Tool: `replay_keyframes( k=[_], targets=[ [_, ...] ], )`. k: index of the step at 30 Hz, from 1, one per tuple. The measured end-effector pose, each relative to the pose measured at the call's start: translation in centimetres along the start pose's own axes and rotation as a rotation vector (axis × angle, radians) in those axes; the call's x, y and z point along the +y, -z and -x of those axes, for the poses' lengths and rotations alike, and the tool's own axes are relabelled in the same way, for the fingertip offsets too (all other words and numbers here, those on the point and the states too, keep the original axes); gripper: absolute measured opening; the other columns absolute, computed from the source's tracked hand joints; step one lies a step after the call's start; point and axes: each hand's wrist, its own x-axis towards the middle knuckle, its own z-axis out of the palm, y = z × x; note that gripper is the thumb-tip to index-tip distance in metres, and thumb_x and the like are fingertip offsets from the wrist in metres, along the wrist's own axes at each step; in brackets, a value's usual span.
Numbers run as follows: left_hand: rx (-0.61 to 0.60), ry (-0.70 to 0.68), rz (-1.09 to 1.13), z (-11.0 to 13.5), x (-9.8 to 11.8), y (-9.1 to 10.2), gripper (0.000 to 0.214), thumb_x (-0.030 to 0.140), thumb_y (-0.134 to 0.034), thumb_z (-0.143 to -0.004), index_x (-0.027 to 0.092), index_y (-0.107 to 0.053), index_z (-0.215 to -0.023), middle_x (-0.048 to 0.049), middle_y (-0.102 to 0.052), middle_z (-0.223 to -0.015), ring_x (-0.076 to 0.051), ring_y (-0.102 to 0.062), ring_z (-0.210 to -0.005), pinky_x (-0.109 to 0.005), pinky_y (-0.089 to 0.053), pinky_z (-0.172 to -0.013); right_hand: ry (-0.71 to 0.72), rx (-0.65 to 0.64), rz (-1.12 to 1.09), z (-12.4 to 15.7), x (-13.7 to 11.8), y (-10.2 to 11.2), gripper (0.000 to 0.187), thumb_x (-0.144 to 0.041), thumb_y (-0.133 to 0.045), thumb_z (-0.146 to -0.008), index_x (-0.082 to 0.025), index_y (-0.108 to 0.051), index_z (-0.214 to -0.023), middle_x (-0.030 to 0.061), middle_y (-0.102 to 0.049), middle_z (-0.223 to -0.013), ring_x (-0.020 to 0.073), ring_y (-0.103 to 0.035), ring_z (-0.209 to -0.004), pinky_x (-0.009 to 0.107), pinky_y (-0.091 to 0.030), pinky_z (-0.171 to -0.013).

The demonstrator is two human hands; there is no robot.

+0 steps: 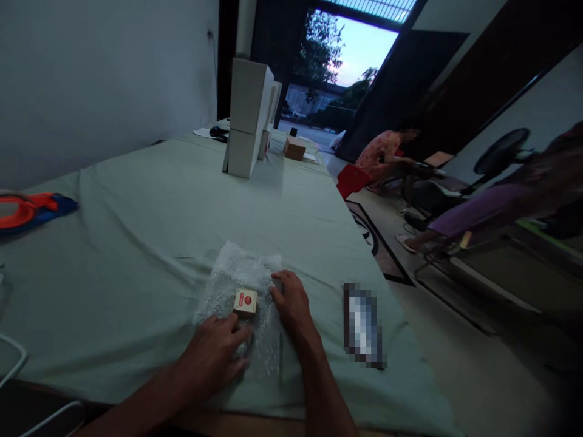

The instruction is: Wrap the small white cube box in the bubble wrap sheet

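Note:
A sheet of bubble wrap [239,273] lies on the pale green cloth of the table [159,224] near its front edge. On the wrap sits a small cream box with a red round mark [245,301]. My left hand [216,355] rests flat on the wrap just in front of the box, fingertips touching its near side. My right hand [291,303] lies on the wrap's right part, right of the box, fingers curled down onto the plastic. Neither hand has lifted anything.
Tall white boxes [248,115] stand stacked at the table's far end beside a small brown box [294,147]. An orange and blue object [31,209] lies at the left edge. A blurred-out flat item [363,325] lies right of my hands. Seated people and a fan [501,152] are on the right.

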Motion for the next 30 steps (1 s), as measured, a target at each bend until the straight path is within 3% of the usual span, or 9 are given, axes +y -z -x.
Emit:
replay_keyframes(
  k=[4, 8, 14, 19, 23, 26, 30],
  targets=[
    [-0.033, -0.024, -0.026, 0.1, 0.3, 0.0, 0.037, 0.027, -0.068, -0.078, 0.029, -0.06, -0.114, -0.0069, -0.061, -0.105, -0.026, -0.058, -0.091, -0.043, -0.046, -0.083, -0.019, -0.018, 0.106, 0.2, -0.2, 0.5, 0.03, -0.014, -0.063, -0.077, -0.019, -0.07, -0.105, 0.0136, -0.056, -0.129, 0.0289, -0.053, -0.114, 0.045, -0.038, -0.101],
    [-0.011, -0.031, -0.004, 0.3, 0.1, -0.4, 0.039, 0.025, -0.067, -0.077, 0.028, -0.059, -0.115, -0.009, -0.057, -0.113, -0.027, -0.056, -0.099, -0.044, -0.046, -0.086, 0.009, -0.061, 0.367, 0.2, -1.5, 1.4, 0.035, -0.012, -0.066, -0.076, -0.02, -0.069, -0.109, 0.0148, -0.052, -0.135, 0.0321, -0.05, -0.118, 0.047, -0.039, -0.098],
    [-0.048, -0.149, -0.05, 0.1, 0.3, -0.2, 0.042, 0.018, -0.061, -0.076, 0.026, -0.055, -0.116, -0.01, -0.047, -0.135, -0.029, -0.053, -0.109, -0.045, -0.047, -0.091, 0.188, -0.163, 0.522, 0.2, -4.0, 2.5, 0.027, -0.008, -0.062, -0.079, -0.022, -0.071, -0.1, 0.0113, -0.067, -0.114, 0.03, -0.052, -0.109, 0.043, -0.038, -0.089],
    [-0.109, -0.217, -0.077, -0.3, 0.7, 0.7, 0.047, 0.017, -0.059, -0.073, 0.024, -0.052, -0.118, -0.0095, -0.052, -0.131, -0.028, -0.055, -0.106, -0.045, -0.049, -0.09, 0.246, -0.267, 0.368, 1.3, -5.4, 3.3, 0.021, -0.015, -0.057, -0.086, -0.02, -0.069, -0.103, 0.0068, -0.07, -0.106, 0.0247, -0.055, -0.106, 0.039, -0.037, -0.091],
    [-0.111, -0.255, -0.061, -0.6, 0.7, 0.6, 0.044, 0.018, -0.058, -0.07, 0.022, -0.055, -0.114, -0.01, -0.054, -0.129, -0.03, -0.055, -0.108, -0.046, -0.049, -0.091, 0.225, -0.302, 0.166, 2.3, -5.8, 3.0, 0.039, -0.026, -0.064, -0.084, -0.018, -0.059, -0.122, 0.0092, -0.065, -0.121, 0.0239, -0.055, -0.113, 0.039, -0.036, -0.098],
    [-0.102, -0.252, -0.071, -0.7, 0.8, 0.4, 0.042, 0.02, -0.056, -0.072, 0.02, -0.057, -0.113, -0.011, -0.058, -0.124, -0.031, -0.055, -0.109, -0.047, -0.049, -0.091, 0.224, -0.347, 0.153, 2.5, -5.7, 1.9, 0.047, -0.027, -0.069, -0.079, -0.018, -0.059, -0.123, 0.0102, -0.065, -0.12, 0.0262, -0.057, -0.112, 0.041, -0.038, -0.097],
    [-0.109, -0.248, -0.08, -0.8, 1.1, 0.5, 0.043, 0.02, -0.056, -0.07, 0.022, -0.058, -0.113, -0.0101, -0.06, -0.121, -0.031, -0.058, -0.103, -0.046, -0.05, -0.087, 0.204, -0.237, 0.117, 2.5, -5.1, 1.9, 0.036, -0.031, -0.067, -0.08, -0.019, -0.064, -0.115, 0.0081, -0.07, -0.111, 0.0256, -0.061, -0.105, 0.041, -0.041, -0.094]
  ],
)
